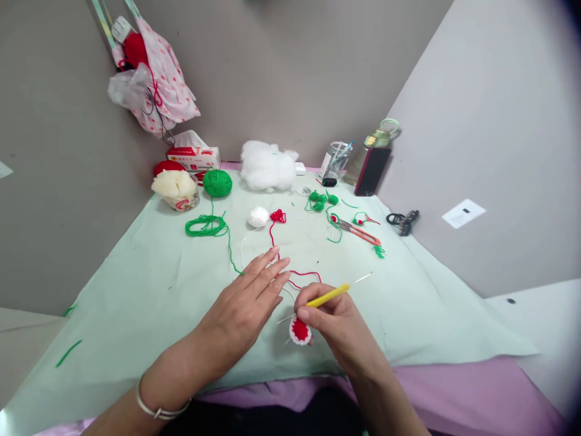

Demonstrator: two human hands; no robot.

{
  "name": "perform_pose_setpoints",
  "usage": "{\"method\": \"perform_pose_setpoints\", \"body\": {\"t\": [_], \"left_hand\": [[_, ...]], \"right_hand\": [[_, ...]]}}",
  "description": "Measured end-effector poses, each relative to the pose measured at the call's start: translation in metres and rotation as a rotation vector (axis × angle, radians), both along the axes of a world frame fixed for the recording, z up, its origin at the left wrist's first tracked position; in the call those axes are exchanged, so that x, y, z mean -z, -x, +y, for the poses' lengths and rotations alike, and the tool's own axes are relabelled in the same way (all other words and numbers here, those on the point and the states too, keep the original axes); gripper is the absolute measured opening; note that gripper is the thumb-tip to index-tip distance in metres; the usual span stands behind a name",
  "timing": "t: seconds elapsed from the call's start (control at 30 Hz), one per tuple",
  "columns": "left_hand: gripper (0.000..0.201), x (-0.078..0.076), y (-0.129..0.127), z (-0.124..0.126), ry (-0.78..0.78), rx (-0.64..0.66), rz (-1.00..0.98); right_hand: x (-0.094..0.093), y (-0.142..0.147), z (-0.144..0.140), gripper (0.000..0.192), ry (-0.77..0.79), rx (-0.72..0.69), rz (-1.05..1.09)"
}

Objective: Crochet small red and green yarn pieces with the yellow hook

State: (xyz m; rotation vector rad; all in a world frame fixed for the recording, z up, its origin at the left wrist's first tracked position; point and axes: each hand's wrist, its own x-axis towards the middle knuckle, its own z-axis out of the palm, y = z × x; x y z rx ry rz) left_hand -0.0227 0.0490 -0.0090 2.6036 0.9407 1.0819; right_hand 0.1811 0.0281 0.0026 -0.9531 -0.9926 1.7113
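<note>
A pale green cloth (136,290) covers the table. At the back sit a ball of green yarn (217,183), a bowl of cream stuffing (177,189), a tissue box (194,157) and a heap of white stuffing (267,165). A loose coil of green yarn (206,226) lies near a small white ball (258,217). Orange scissors (358,232), a clear cup (338,158), a bottle (376,145) and a dark phone (372,171) stand right. A dotted bag (158,79) hangs on the wall.

Bright, even light, soft shadows, sharp centre, edges bowed and darkened at the corners
</note>
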Motion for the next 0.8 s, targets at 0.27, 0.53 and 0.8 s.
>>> {"method": "perform_pose_setpoints", "body": {"t": [0.27,0.53,0.8], "left_hand": [[0.061,-0.003,0.005,0.001,0.312,0.137,-0.2],[0.065,-0.018,0.009,-0.001,1.019,0.21,-0.792],[0.04,-0.026,0.0,-0.006,0.98,0.161,-0.831]], "right_hand": [[0.004,0.001,0.002,0.037,0.038,-0.023,0.001],[0.002,0.004,0.009,0.031,0.019,0.005,0.01],[0.015,0.026,0.016,0.037,0.066,-0.145,-0.015]]}}
